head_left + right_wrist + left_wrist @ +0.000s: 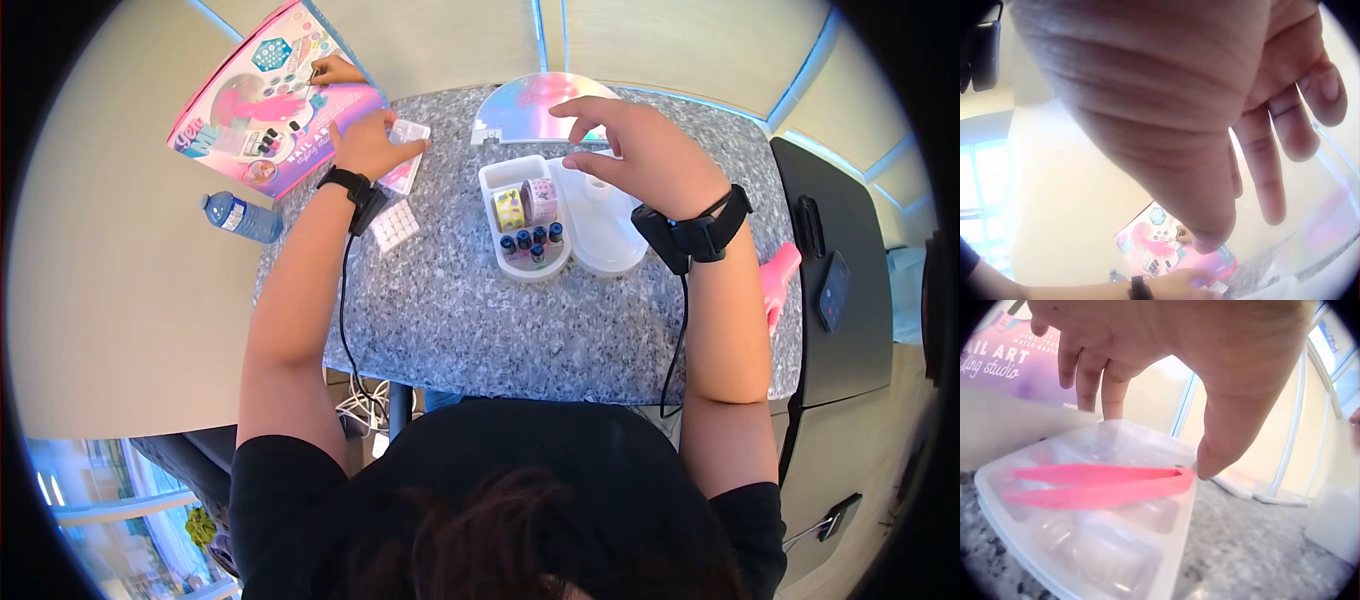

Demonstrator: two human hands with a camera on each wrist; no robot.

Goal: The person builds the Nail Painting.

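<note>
My left hand (375, 150) is spread over a clear compartment case (1104, 550) lying on the table, with pink tweezers (1094, 484) on its lid. In the left wrist view the thumb tip comes right to the case's edge and the other fingers reach down at its far side. My right hand (655, 150) hovers over the right part of a white two-part tray (610, 240), thumb and forefinger apart, nothing between them. The tray's left part holds a yellow patterned tape roll (509, 210), a pink-and-white roll (540, 200) and several dark-capped small bottles (537, 240).
A pink-and-purple nail art box (260, 120) stands at the back left, beside a water bottle (242, 218). White small blocks (396, 226) lie near my left wrist. Behind the tray is a shiny half-round board (540, 108). A pink hand-shaped form (778, 280) lies by my right forearm.
</note>
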